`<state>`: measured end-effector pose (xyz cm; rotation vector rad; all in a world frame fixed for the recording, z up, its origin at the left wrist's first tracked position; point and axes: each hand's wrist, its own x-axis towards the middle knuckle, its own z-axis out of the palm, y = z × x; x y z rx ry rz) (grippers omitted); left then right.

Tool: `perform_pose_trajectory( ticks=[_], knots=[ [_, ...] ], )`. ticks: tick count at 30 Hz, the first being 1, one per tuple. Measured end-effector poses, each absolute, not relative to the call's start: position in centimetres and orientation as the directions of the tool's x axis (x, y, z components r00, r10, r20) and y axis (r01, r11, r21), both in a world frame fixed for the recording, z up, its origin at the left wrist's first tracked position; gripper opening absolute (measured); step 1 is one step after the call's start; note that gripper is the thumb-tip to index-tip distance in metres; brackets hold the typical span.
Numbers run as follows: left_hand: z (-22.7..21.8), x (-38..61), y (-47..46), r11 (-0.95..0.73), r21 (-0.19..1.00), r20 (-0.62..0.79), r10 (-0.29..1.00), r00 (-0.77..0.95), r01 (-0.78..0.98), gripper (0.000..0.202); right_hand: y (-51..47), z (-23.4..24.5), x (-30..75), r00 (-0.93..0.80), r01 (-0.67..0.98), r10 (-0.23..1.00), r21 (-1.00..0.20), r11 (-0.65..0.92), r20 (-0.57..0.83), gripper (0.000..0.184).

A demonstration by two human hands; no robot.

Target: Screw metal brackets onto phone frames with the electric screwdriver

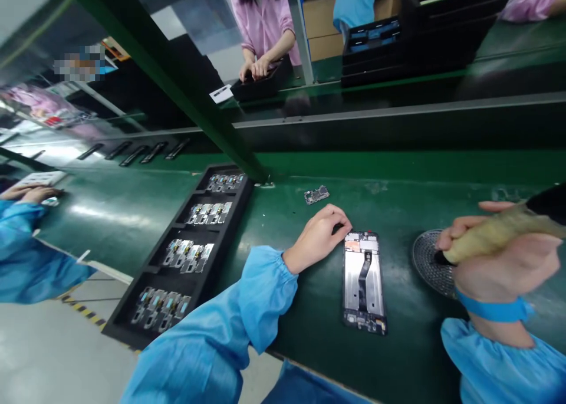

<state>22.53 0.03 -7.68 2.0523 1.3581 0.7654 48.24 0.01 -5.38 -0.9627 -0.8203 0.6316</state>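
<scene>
**Holding the frame steady, tool in hand**

Steadying the open phone frame (pixel 364 281) by its top corner, your left hand (pixel 317 237) is curled with its fingertips touching the edge; you pinch nothing that shows. Your right hand (pixel 495 256) is closed around a tape-wrapped tool handle (pixel 495 234), its tip over the round mesh disc (pixel 428 262) to the frame's right.

You look to be between fastening steps. Bringing the tip over the frame calls for a level approach and a firm left hand.

The frame lies flat on the green bench (pixel 309 327), back open, silver plate and dark flex strip exposed. A loose circuit board (pixel 316 194) sits behind it; the black parts tray (pixel 186 256) lies to the left.
</scene>
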Motion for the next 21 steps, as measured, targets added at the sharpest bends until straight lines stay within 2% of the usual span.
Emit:
perform_pose_trajectory(
  ticks=[3,6,12,21],
  knots=[
    [-7.75,22.47,0.08,-0.341,0.697,0.160,0.932,0.326,0.631,0.011,-0.29,-5.30,48.15,0.592,-0.158,0.778,-0.916,0.368,0.210,0.054],
    [-7.69,22.48,0.03,-0.335,0.680,0.147,0.934,0.326,0.652,0.012,-0.49,-5.22,48.29,0.592,-0.202,0.798,-0.937,0.284,0.114,0.054],
    [-7.70,22.38,0.00,-0.368,0.647,0.172,0.924,0.342,0.668,0.010,-0.47,-4.56,48.06,0.522,-0.068,0.801,-0.922,0.381,0.293,0.063],
    [-7.46,22.27,0.04,-0.404,0.601,0.180,0.909,0.376,0.690,0.011,-0.26,-4.94,48.40,0.523,-0.089,0.806,-0.922,0.376,0.278,0.064]
  ],
)
